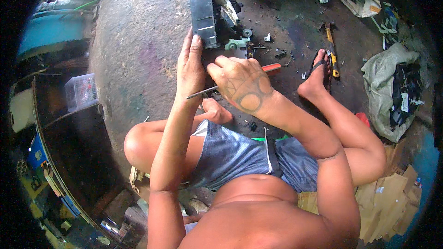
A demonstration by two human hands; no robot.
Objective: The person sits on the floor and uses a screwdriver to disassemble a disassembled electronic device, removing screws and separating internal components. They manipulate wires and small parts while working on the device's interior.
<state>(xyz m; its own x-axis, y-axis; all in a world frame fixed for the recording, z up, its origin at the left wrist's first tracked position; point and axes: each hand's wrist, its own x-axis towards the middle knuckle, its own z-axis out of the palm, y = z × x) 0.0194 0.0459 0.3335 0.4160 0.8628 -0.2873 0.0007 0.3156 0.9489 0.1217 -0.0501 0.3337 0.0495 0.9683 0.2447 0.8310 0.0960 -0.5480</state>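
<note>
Your left hand lies at the upper centre of the frame, its fingers together and stretched along the near end of a long black plastic unit; you cannot tell from here whether they grip it. That unit runs down from the top edge. Your right hand, just beside, has its fingers curled around a thin-shafted tool with a red handle, the shaft pointing left across your left wrist. A pale green part sits just above your right knuckles. Small scraps dot the floor; a yellow-handled tool lies at upper right, near a pale sack.
</note>
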